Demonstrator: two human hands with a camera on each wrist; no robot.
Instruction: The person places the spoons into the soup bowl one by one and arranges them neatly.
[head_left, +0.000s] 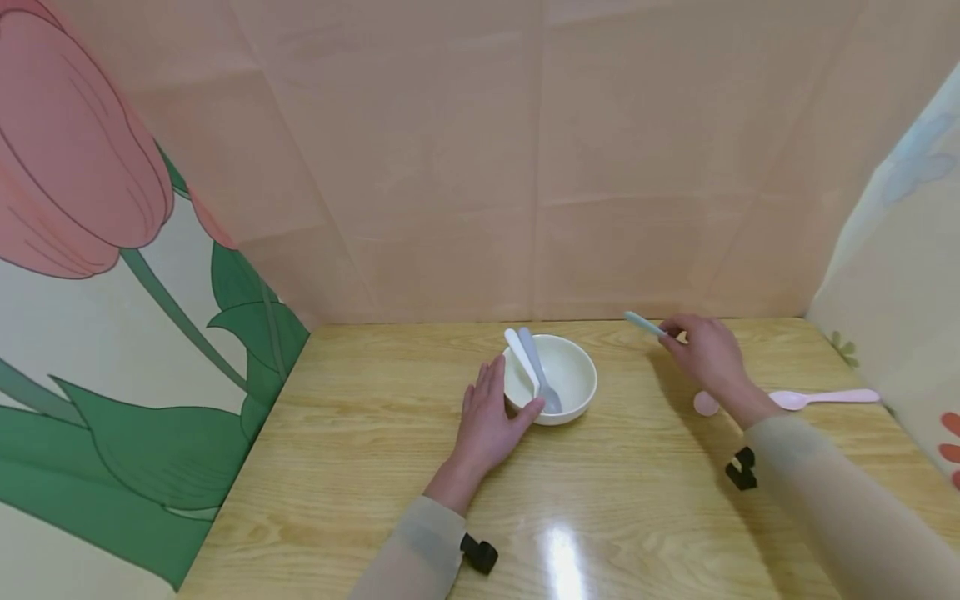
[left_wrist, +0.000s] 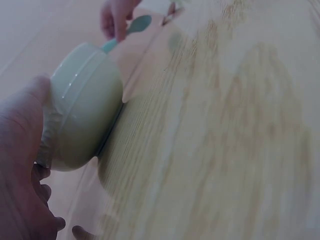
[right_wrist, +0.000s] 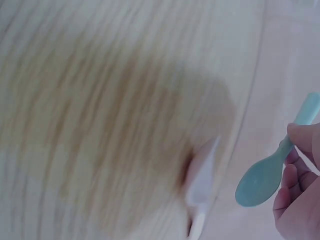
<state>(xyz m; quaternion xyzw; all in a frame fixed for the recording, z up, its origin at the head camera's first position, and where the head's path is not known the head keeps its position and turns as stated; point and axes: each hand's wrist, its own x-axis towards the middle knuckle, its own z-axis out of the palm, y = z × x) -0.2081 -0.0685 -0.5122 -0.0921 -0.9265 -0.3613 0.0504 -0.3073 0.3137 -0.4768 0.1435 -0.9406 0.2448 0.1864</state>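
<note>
A person's two hands work well apart over a wood-grain worktop (head_left: 337, 467). The right hand (head_left: 705, 350) pinches a blue-green spoon (right_wrist: 262, 180) by its handle, thumb against fingers, holding it above the surface, as its detached shadow suggests. The left hand (head_left: 487, 421) is spread against a white bowl (head_left: 576, 375), its fingers along the outer side and its thumb at the near rim, not clenched.

The telling relation is the gap between the two: the bowl sits off to the right hand's left and a little nearer the person, just right of the left hand's fingers. The blue-green spoon's long axis runs roughly crosswise, its handle end pointing leftward and slightly away, toward the bowl's side, its scoop turned the other way. The right hand alone has the spoon; the left is the one nearer the bowl.

Inside the bowl, beside the left hand's thumb, a white utensil (head_left: 521, 358) and a grey spoon (head_left: 542, 373) lean against the far rim. Nearer the person than the right hand, a pink spoon (head_left: 825, 398) lies right of the wrist, while a pink rounded piece (head_left: 705, 403) shows left of it, partly hidden.
</note>
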